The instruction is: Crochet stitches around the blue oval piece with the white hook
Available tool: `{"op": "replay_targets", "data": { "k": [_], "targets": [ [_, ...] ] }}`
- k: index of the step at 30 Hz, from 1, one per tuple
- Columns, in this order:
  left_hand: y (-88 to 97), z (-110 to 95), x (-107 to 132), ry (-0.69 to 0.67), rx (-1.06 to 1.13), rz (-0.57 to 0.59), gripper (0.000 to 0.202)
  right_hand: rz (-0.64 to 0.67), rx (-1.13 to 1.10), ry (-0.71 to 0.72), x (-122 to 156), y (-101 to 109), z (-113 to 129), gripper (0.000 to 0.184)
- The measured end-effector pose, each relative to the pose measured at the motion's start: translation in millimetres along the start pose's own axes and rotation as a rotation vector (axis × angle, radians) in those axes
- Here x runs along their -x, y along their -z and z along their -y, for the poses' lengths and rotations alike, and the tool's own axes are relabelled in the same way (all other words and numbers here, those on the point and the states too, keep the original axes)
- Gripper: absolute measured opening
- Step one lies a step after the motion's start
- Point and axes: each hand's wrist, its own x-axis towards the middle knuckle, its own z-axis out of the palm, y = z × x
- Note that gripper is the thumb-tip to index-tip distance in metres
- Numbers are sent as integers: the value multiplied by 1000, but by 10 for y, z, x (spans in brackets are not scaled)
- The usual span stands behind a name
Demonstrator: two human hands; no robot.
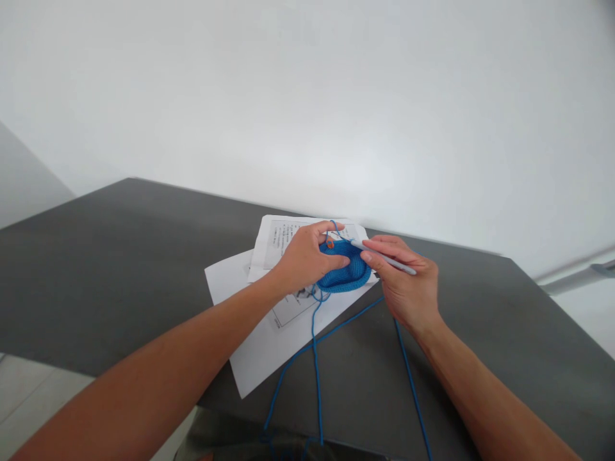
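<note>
Your left hand (303,257) pinches the blue crochet piece (356,267), yarn (315,352) trailing below. Your right hand (410,288) grips the hook (401,265) (printed papers (254,346) underneath).

The person's bare left arm (163,358) slants over the table's (120,256) near edge, its left hand (305,258) toward the far edge, index finger extended, thumb apart on the near side. The bare right arm (480,384) angles inward; the right hand (410,278) turns leftward, thumb and fingers pinched together.
</note>
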Motion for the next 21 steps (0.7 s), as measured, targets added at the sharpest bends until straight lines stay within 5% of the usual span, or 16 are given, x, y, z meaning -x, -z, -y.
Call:
{"op": "replay_targets", "data": {
  "k": [7, 21],
  "targets": [
    [106, -31, 10, 85, 58, 165, 49, -56, 107, 102, -6, 45, 15, 15],
    [39, 0, -2, 53, -109, -48, 42, -43, 109, 130, 6, 22, 20, 17]
  ]
}}
